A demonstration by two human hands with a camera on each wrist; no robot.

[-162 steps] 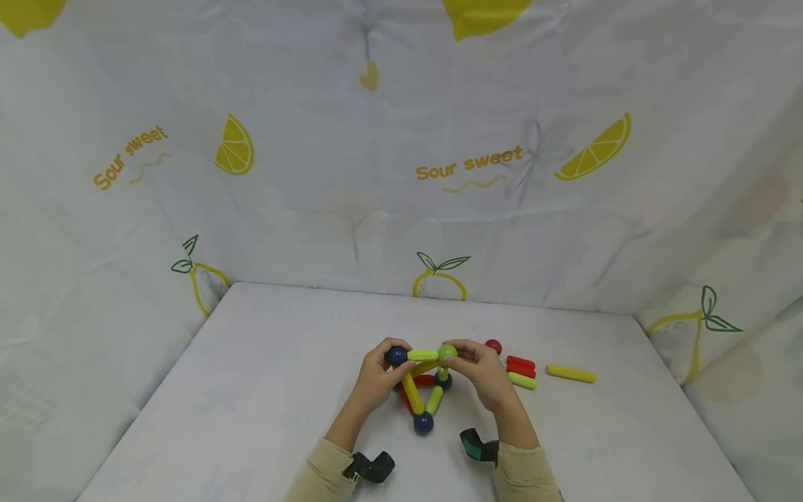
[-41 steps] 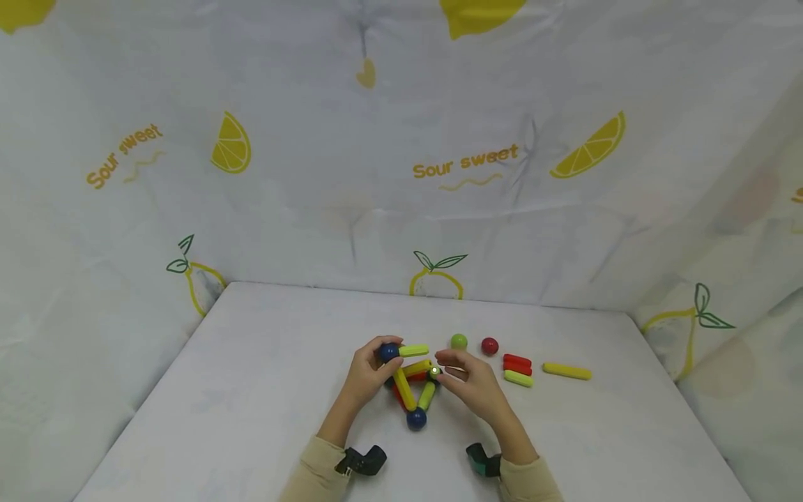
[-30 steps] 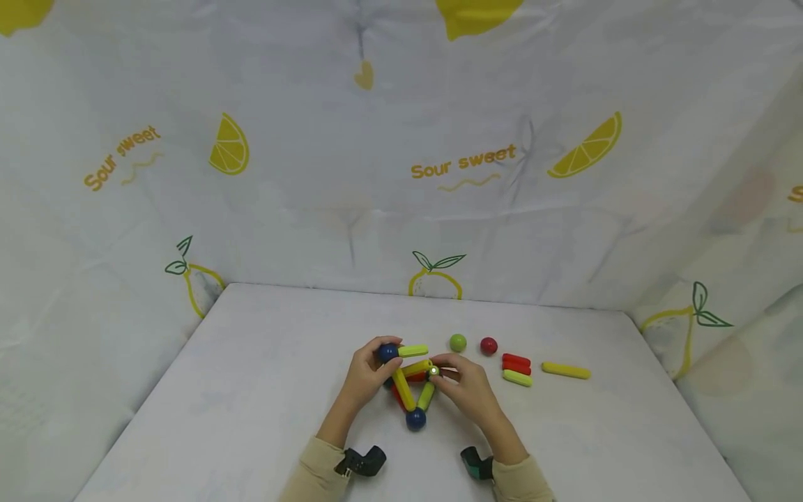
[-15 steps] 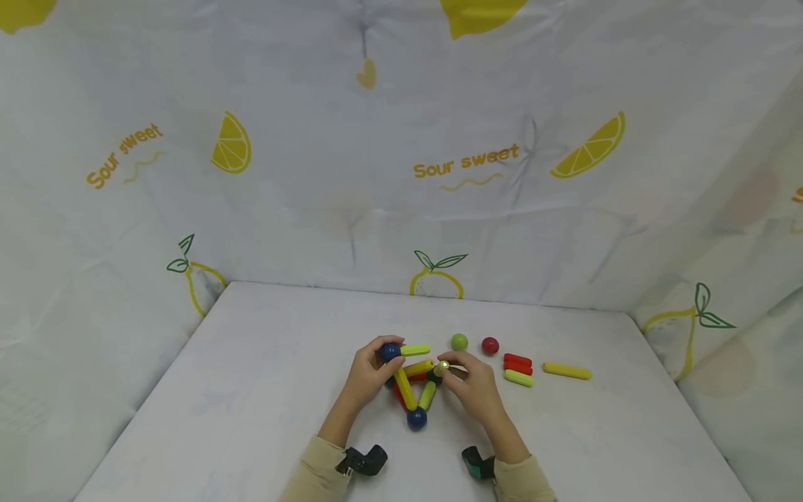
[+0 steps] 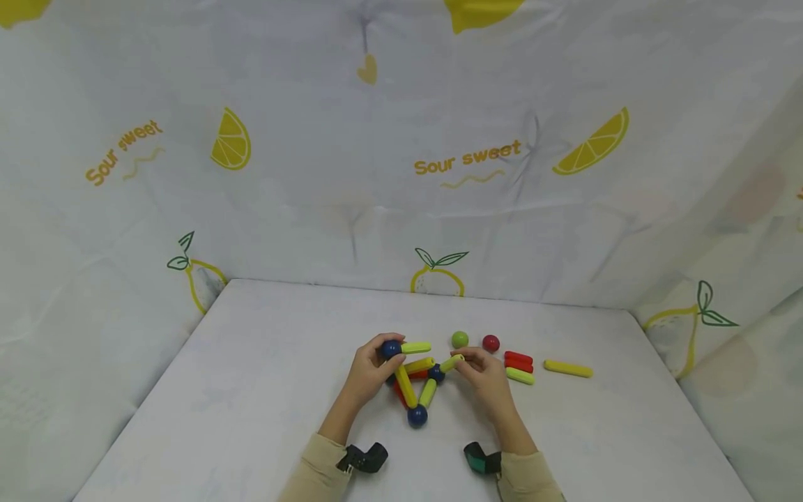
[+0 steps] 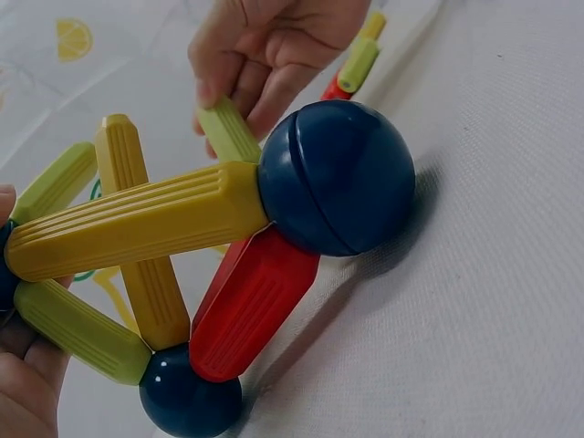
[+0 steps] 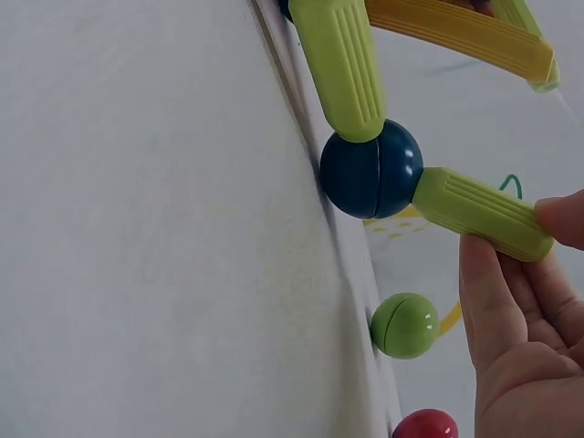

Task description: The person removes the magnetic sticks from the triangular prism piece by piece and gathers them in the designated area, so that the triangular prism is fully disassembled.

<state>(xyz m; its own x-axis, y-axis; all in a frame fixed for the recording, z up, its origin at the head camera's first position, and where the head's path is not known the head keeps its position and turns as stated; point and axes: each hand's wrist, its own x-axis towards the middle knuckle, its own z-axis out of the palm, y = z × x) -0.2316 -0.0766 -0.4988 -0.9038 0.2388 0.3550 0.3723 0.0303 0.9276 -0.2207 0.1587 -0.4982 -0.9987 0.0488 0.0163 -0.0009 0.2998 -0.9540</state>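
Magnetic rods and balls are joined into a frame in the middle of the table. My left hand [image 5: 373, 367] holds the blue ball [image 5: 390, 349] at its top, from which a light green rod [image 5: 417, 347] points right with a free end. A yellow rod [image 6: 137, 222] slopes from that ball to the front blue ball [image 5: 417, 416]. Another yellow rod [image 7: 465, 38] leans up inside, its upper end free. My right hand [image 5: 491, 380] pinches the outer end of a second light green rod [image 7: 479, 212], which tilts outward from the right blue ball [image 7: 372, 170]. Red rods [image 6: 254, 306] form part of the base.
Behind my right hand lie a loose green ball [image 5: 460, 339] and a red ball [image 5: 491, 343]. To the right are two red rods [image 5: 518, 362], a light green rod [image 5: 520, 376] and a yellow rod [image 5: 567, 368]. A printed cloth [image 5: 351, 174] hangs behind the table.
The green ball came off the frame and now lies on the table behind it. My right hand has since taken the upright green rod and tilted it right. The left hand keeps its hold.
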